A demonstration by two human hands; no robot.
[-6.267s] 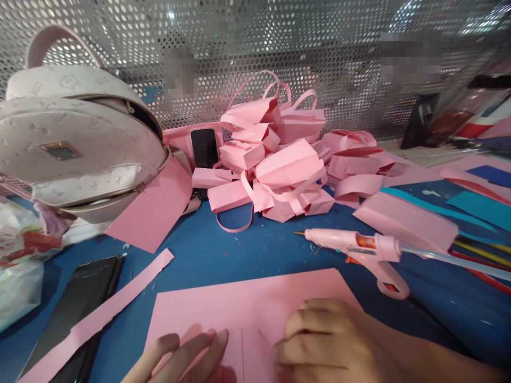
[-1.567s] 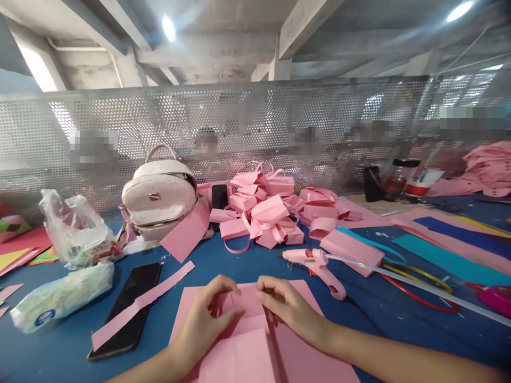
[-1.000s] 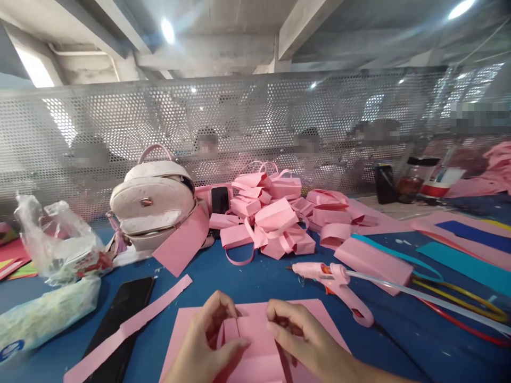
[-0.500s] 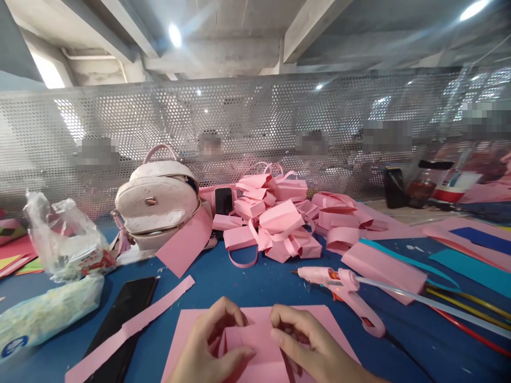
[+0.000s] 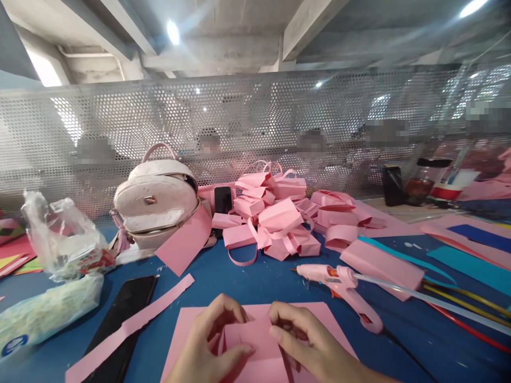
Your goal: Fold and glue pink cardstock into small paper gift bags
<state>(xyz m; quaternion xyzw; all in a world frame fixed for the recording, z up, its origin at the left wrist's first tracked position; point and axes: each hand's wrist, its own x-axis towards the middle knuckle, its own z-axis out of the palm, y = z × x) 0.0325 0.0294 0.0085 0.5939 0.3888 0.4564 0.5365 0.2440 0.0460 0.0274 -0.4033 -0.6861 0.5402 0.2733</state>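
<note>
the person's left hand and right hand were each closed on an edge of the folded pink paper; it lay over a flat pink sheet; the glue gun rested just beyond the right hand, on the blue table

A perforated metal partition runs behind the blue surface; above it, a grey concrete ceiling crossed by beams carries glowing lamps at left and right, and bright daylight enters through an opening at far left
</note>
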